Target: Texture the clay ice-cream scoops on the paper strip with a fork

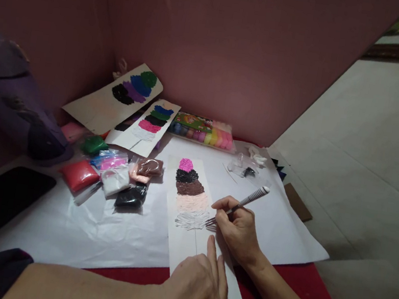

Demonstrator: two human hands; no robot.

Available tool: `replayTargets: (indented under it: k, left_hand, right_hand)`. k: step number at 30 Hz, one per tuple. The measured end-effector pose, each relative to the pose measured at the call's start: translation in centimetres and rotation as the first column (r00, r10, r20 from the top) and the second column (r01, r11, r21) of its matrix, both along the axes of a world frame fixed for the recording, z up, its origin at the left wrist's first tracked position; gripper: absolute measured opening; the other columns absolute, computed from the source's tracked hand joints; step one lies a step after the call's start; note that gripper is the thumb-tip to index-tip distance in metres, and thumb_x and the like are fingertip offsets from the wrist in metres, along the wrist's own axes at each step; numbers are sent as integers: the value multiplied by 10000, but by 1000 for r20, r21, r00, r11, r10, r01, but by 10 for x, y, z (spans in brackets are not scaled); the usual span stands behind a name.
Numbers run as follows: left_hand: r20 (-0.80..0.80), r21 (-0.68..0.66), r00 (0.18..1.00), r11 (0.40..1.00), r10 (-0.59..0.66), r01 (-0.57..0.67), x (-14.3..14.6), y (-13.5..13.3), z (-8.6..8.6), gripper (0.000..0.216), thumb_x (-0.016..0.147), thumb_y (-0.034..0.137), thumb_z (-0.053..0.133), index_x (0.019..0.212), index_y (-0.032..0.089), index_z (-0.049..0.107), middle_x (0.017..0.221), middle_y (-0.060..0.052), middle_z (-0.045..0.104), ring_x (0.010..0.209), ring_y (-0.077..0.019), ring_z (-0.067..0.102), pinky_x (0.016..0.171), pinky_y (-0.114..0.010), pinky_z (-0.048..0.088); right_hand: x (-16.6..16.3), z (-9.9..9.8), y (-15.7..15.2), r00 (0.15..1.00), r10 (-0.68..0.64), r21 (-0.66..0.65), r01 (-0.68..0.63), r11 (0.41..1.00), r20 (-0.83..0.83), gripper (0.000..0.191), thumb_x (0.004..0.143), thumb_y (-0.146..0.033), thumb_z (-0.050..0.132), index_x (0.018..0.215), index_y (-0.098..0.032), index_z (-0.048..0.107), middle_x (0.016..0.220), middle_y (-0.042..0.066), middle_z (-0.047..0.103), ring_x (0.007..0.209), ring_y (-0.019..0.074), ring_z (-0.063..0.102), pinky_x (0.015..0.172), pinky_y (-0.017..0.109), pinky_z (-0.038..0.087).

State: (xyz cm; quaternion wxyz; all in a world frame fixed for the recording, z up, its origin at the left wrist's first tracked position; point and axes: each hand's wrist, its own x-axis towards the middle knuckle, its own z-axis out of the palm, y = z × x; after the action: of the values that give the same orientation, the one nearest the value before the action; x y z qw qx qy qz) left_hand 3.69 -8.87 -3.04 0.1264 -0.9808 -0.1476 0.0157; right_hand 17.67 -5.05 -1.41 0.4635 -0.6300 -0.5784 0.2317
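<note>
A strip of white card (185, 249) lies before me, bearing stacked bands of textured clay: pink at the top, then black, brown, peach and white (191, 220). My right hand (238, 229) grips a small fork (250, 196) with a striped handle. Its tines touch the right edge of the white clay band. My left hand (199, 283) rests on the lower part of the card, index finger stretched out just below the white band. Some of its other fingers are hidden beneath it. A thin line runs down the card from the white clay.
Bagged clay in red (79, 174), black (131, 197) and other colours sits to the left. Two finished-looking cards (151, 123) lean behind, beside a clay pack (202, 131). A purple container (23, 105) and a dark flat object (2, 206) stand left. Clear wrappers (243, 166) lie right.
</note>
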Motion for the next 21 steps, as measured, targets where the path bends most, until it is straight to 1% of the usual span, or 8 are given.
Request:
replayTargets:
  k: [3,5,12,16,19,21]
  left_hand:
    - [31,23,999,1000,-13,12,-1,0,-1,639,966,445,184,1357,9,440,1247,-381,484,497,-185,559,386,-290,279]
    - [36,23,999,1000,-11,11,0,-1,-2,657,965,451,163,1346,1,452,1239,-381,491,486,-182,551,384,-294,277]
    - [-10,-5,1000,1000,14,-15,1,0,2,669,950,499,244,1376,12,414,1273,-380,458,525,-188,572,397,-294,304]
    - [-7,-3,1000,1000,6,-6,-1,0,3,625,961,457,251,1376,17,411,1284,-373,454,532,-181,567,397,-284,298]
    - [-6,5,1000,1000,26,-26,-1,0,1,656,958,481,223,1375,7,403,1293,-376,442,544,-195,565,404,-298,306]
    - [-14,-7,1000,1000,18,-18,-1,0,-1,680,956,494,197,1370,-3,407,1288,-385,441,539,-196,563,404,-299,305]
  right_hand:
    - [-1,1,-1,1000,2,-11,-2,1000,9,104,740,-174,493,712,-158,592,465,-77,373,405,75,322,388,199,269]
    - [-2,1,-1,1000,8,-24,-7,1000,17,105,736,-171,489,709,-158,590,461,-76,377,408,78,333,395,199,282]
    - [-1,-1,0,999,9,-47,-7,999,43,106,751,-179,478,722,-166,579,449,-79,373,404,86,348,411,206,306]
    - [2,0,1,997,-4,-37,6,999,72,113,757,-185,473,719,-167,577,450,-76,388,404,89,357,419,212,314]
    - [4,1,1,995,-26,-35,29,999,95,117,753,-182,469,708,-167,577,441,-76,388,393,88,348,416,215,310]
    - [5,2,1,994,-38,-23,41,999,106,116,752,-180,471,703,-167,576,436,-75,393,387,87,347,414,217,312]
